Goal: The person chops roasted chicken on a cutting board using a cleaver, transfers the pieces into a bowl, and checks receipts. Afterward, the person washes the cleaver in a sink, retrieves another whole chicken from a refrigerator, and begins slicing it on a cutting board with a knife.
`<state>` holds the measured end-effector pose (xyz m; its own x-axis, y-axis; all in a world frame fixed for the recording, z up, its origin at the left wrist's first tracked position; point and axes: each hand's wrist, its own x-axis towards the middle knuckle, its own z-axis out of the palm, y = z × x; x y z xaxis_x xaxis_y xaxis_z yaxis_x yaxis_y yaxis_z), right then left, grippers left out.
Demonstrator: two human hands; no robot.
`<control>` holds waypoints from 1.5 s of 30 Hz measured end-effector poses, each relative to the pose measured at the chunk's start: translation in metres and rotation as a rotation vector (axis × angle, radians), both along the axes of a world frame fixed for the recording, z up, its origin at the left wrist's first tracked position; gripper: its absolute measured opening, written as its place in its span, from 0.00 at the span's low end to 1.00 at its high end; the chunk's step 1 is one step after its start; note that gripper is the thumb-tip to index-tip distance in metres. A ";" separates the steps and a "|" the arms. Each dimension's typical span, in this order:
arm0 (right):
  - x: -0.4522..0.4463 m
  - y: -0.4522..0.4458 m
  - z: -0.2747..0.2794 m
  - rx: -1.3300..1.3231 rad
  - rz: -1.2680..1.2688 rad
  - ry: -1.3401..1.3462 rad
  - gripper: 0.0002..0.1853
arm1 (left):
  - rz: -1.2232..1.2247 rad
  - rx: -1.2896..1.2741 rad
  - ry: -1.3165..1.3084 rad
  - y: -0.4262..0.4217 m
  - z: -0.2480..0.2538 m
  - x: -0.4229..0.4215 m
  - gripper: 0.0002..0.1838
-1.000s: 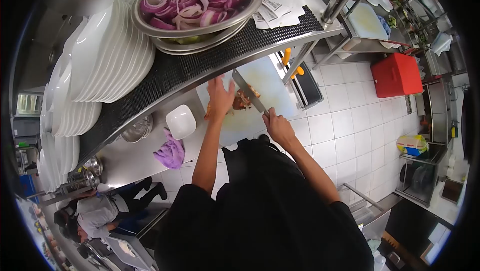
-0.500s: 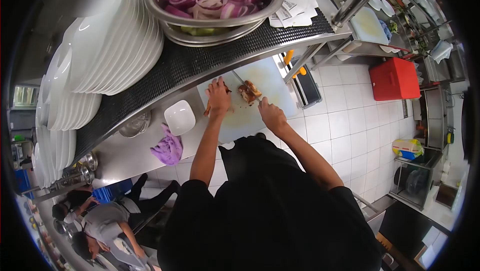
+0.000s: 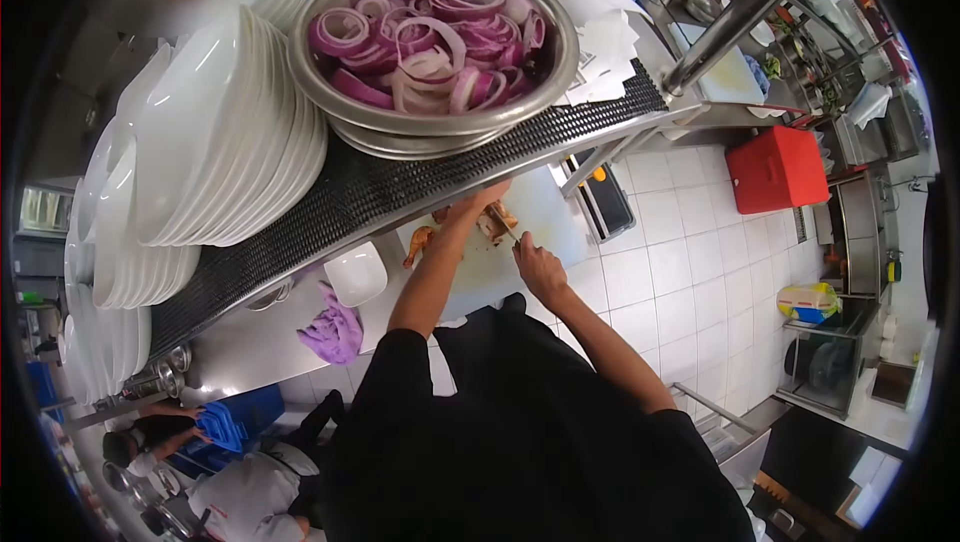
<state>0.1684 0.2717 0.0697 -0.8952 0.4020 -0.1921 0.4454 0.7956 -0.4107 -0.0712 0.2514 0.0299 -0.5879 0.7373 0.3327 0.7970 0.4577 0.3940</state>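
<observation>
My right hand [image 3: 538, 267] is closed round the handle of a knife, whose blade lies beside cut pieces of browned meat [image 3: 495, 223] on the pale cutting board [image 3: 545, 207]. My left hand [image 3: 482, 198] reaches over the board next to the meat, partly under the shelf edge; its fingers are mostly hidden. Another browned piece [image 3: 418, 242] rests at the board's left side, by my left forearm. To the left on the steel counter are a white square bowl [image 3: 356, 274] and a purple cloth [image 3: 332, 330].
Above the board, a shelf [image 3: 390, 182] bears stacked white plates [image 3: 215, 122], a steel bowl of sliced onions [image 3: 435, 42] and paper slips [image 3: 605, 57]. A red box [image 3: 778, 170] stands on the tiled floor. Two people are at lower left, one by a blue bin [image 3: 235, 417].
My left hand has moved from the left piece towards the cut meat, and the shelf now hides part of it. The view has shifted. At lower left, the people and blue bin have moved.
</observation>
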 end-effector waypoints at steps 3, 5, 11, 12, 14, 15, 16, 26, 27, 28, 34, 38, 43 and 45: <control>-0.003 0.000 -0.001 -0.001 -0.003 -0.004 0.18 | -0.023 0.061 0.205 0.009 -0.009 -0.017 0.13; -0.001 -0.006 -0.006 -0.002 -0.027 -0.023 0.17 | -0.100 0.138 0.401 0.002 -0.024 -0.019 0.12; -0.001 -0.005 -0.012 0.066 -0.046 -0.038 0.17 | -0.107 -0.026 0.308 -0.013 -0.005 -0.007 0.13; -0.008 -0.003 -0.009 0.049 -0.054 -0.015 0.17 | -0.117 -0.026 0.322 -0.010 -0.010 -0.007 0.13; 0.000 -0.008 -0.004 0.000 -0.052 -0.008 0.17 | -0.130 -0.035 0.341 -0.013 -0.027 -0.003 0.14; 0.000 -0.006 -0.001 -0.019 -0.056 -0.026 0.18 | -0.133 -0.031 0.344 -0.014 -0.023 -0.005 0.14; 0.003 -0.008 0.000 -0.020 -0.054 -0.044 0.18 | -0.141 -0.027 0.348 -0.016 -0.022 -0.004 0.14; -0.006 0.001 -0.027 -0.018 -0.077 -0.031 0.17 | -0.180 -0.059 0.438 -0.027 -0.045 -0.005 0.16; -0.007 0.000 -0.031 -0.007 -0.085 -0.034 0.17 | -0.187 -0.068 0.480 -0.028 -0.051 -0.006 0.16; 0.000 -0.008 -0.035 -0.008 -0.095 -0.053 0.17 | -0.200 -0.089 0.526 -0.029 -0.059 -0.005 0.17; -0.002 -0.008 -0.038 -0.035 -0.095 -0.035 0.19 | -0.167 0.033 0.287 0.028 -0.039 -0.022 0.17; 0.002 -0.009 -0.050 -0.037 -0.144 0.014 0.18 | -0.224 0.072 0.196 0.016 -0.030 0.005 0.16; -0.002 -0.012 -0.032 -0.029 -0.096 -0.015 0.18 | -0.150 0.238 0.230 -0.002 -0.016 -0.005 0.13; -0.003 -0.010 -0.028 -0.034 -0.087 -0.027 0.18 | -0.144 0.209 0.149 -0.013 -0.010 -0.014 0.13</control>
<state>0.1651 0.2613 0.0420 -0.8514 0.4709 -0.2309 0.5237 0.7390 -0.4238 -0.0853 0.2386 0.0196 -0.4152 0.7164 0.5607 0.9041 0.2568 0.3415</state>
